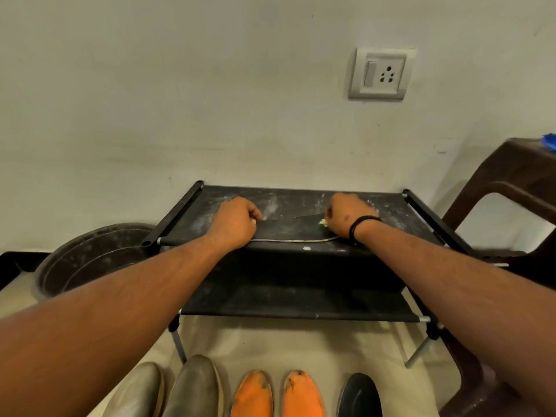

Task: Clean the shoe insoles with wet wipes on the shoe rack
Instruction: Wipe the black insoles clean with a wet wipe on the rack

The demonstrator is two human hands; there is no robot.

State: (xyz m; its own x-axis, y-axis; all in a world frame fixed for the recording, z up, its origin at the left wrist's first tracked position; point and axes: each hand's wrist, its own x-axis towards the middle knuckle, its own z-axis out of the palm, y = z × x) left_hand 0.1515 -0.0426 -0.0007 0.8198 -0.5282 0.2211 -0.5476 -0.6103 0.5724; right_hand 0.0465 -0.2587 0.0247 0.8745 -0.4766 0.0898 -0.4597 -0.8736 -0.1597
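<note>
Dark insole [296, 231] lying flat along the front edge of the top shelf of the shoe rack [388, 203], spanning the gap between both hands. Left hand [236, 222] with fingers curled down onto the insole's left end, pinning it to the shelf. Right hand [349, 216] clenched round a small pale-green wet wipe [322, 222], pressed on the insole's right end; black band on that wrist. Insole thin, elongated, with a pale rim showing along its near edge. Shelf surface black fabric, smeared with whitish dust, stretched between black side bars and metal tubes; a second black shelf below. Rack set close to a plain off-white wall bearing a switch and socket plate [381, 74]. Round dark tub [90, 260] just beside the rack on the left; brown plastic stool [511, 188] close on the right. Row of shoes on the floor in front: two grey [171, 389], two orange [276, 395], one black [359, 397]. Bare shelf behind the hands, up to the wall.
</note>
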